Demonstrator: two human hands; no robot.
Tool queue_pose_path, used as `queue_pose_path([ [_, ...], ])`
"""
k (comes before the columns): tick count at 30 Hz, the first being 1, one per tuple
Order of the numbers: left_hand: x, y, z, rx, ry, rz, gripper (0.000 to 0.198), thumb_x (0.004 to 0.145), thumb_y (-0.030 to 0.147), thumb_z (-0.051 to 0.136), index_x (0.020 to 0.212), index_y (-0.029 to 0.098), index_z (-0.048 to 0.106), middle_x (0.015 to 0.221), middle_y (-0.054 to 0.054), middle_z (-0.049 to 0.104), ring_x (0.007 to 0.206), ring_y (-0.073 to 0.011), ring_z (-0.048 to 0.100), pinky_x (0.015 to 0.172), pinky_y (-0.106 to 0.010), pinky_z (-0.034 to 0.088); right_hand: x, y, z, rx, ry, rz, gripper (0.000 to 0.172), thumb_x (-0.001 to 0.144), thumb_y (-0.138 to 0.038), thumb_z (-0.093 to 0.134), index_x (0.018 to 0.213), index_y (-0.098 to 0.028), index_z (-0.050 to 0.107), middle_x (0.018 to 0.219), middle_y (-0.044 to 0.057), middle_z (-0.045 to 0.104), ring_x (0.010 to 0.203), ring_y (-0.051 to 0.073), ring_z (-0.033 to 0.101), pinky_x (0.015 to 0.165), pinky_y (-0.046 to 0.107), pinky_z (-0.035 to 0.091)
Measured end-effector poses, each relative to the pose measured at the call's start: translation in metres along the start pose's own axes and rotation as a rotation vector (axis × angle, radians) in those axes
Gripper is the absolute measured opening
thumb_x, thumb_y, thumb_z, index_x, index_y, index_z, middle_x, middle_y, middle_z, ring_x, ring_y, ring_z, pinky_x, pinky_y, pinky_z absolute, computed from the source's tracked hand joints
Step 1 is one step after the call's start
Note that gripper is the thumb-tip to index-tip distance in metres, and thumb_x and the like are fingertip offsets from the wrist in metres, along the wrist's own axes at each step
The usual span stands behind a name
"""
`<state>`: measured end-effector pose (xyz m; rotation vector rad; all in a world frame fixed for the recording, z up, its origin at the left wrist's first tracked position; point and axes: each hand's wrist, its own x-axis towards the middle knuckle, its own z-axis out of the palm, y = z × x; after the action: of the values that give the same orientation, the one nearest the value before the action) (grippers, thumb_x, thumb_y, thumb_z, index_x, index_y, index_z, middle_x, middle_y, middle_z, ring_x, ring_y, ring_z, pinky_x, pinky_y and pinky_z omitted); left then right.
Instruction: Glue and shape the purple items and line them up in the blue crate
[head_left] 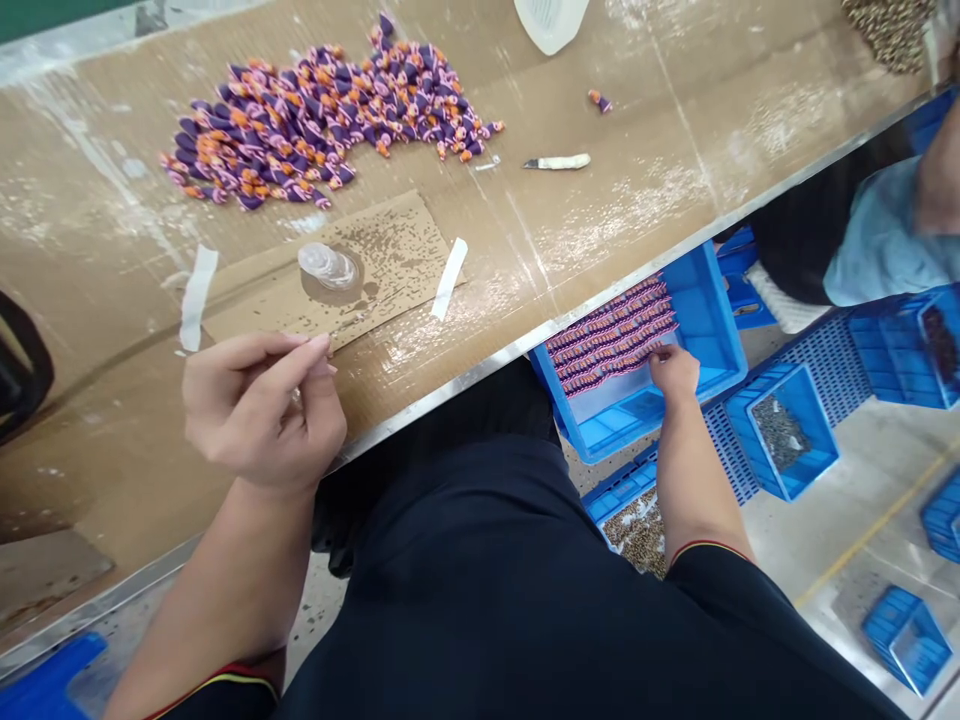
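My left hand (264, 412) is raised over the table edge, its thumb and forefinger pinched together. Whatever is between those fingertips is too small to make out. Just beyond it, a cardboard piece (405, 235) spotted with dark wet marks bears a clear, glossy lump (327, 268). Down to the right, my right hand (675, 374) reaches into a blue bin (712, 330), fingers closed at the end of neat rows of small purple, pink and orange pieces (611, 335). The fingertips are partly hidden there. A heap of similar loose pieces (315, 115) lies farther back on the table.
A white-handled knife (562, 162), one loose piece (600, 100) and a white tray (551, 20) are on the table (615, 210). White tape strips (199, 298) flank the cardboard. Blue crates (784, 430) stand on the floor; another person's arm (939, 175) is at right.
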<state>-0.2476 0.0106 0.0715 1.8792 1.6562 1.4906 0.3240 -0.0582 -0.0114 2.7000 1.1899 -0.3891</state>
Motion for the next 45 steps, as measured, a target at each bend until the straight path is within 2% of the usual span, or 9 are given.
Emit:
queue_pose_path([
  [3,0.008,0.009,0.003,0.084,0.081,0.337,0.020,0.090,0.027,0.079,0.107,0.024,0.089,0.100,-0.010,0.075,0.076,-0.0176,0.070,0.064,-0.034,0.058,0.000,-0.004,0.003,-0.024,-0.046,-0.051,0.024,0.095,-0.029,0.066,0.104,-0.018,0.086,0.108,0.018,0.087,0.108,0.036,0.081,0.097,0.044,0.063],
  [6,0.013,0.017,0.003,0.076,0.086,0.453,0.036,0.090,0.016,0.077,0.124,0.025,0.088,0.102,-0.010,0.078,0.079,-0.0186,0.076,0.064,-0.033,0.059,0.000,-0.009,0.006,-0.054,-0.094,-0.094,0.022,0.095,-0.030,0.067,0.094,-0.018,0.085,0.104,0.019,0.087,0.106,0.037,0.082,0.094,0.043,0.062],
  [10,0.014,0.020,0.003,0.078,0.078,0.457,0.046,0.087,0.010,0.077,0.130,0.027,0.086,0.104,-0.010,0.079,0.084,-0.0195,0.078,0.067,-0.032,0.060,0.000,-0.015,0.007,-0.090,-0.136,-0.133,0.027,0.099,-0.031,0.064,0.092,-0.018,0.086,0.104,0.020,0.087,0.107,0.037,0.082,0.091,0.041,0.061],
  [15,0.014,0.015,0.002,0.115,0.085,0.473,0.031,0.090,0.016,0.073,0.117,0.021,0.087,0.102,-0.010,0.076,0.077,-0.0179,0.076,0.063,-0.032,0.061,0.001,-0.021,0.008,-0.104,-0.149,-0.132,0.030,0.103,-0.034,0.063,0.090,-0.020,0.086,0.099,0.019,0.087,0.104,0.036,0.082,0.088,0.039,0.060],
  [19,0.013,0.013,0.003,0.159,0.095,0.316,0.019,0.087,0.032,0.074,0.098,0.022,0.087,0.093,-0.010,0.073,0.070,-0.0172,0.070,0.062,-0.037,0.061,0.001,-0.024,0.013,-0.095,-0.131,-0.114,0.030,0.103,-0.035,0.065,0.092,-0.020,0.088,0.099,0.019,0.087,0.104,0.036,0.083,0.087,0.038,0.060],
  [24,0.011,0.014,0.003,0.175,0.116,0.103,0.029,0.084,0.050,0.077,0.084,0.023,0.086,0.087,-0.010,0.070,0.073,-0.0196,0.067,0.069,-0.044,0.063,0.003,-0.019,0.011,-0.083,-0.083,-0.068,0.032,0.101,-0.035,0.063,0.099,-0.017,0.090,0.101,0.021,0.087,0.106,0.037,0.083,0.090,0.039,0.062],
  [33,0.013,0.023,0.004,0.086,0.069,0.405,0.026,0.091,0.019,0.080,0.116,0.023,0.088,0.099,-0.009,0.081,0.081,-0.0189,0.077,0.069,-0.034,0.060,0.012,0.012,-0.020,-0.065,0.018,0.066,0.045,0.100,-0.025,0.052,0.117,-0.007,0.088,0.115,0.028,0.085,0.119,0.043,0.081,0.103,0.049,0.061],
  [41,0.017,0.025,0.003,0.060,0.074,0.471,0.040,0.089,0.008,0.085,0.126,0.023,0.087,0.102,-0.008,0.083,0.083,-0.0161,0.077,0.071,-0.028,0.060,0.012,0.010,-0.020,-0.059,-0.056,-0.048,0.037,0.094,-0.024,0.061,0.120,-0.016,0.087,0.107,0.018,0.087,0.113,0.036,0.082,0.102,0.044,0.062],
  [45,0.019,0.027,0.005,0.053,0.048,0.508,0.045,0.088,0.005,0.083,0.129,0.025,0.085,0.104,-0.006,0.082,0.083,-0.0161,0.077,0.073,-0.029,0.062,-0.002,-0.003,-0.019,-0.059,-0.217,-0.187,0.030,0.095,-0.020,0.064,0.114,-0.017,0.086,0.103,0.013,0.088,0.104,0.029,0.083,0.098,0.036,0.062],
])
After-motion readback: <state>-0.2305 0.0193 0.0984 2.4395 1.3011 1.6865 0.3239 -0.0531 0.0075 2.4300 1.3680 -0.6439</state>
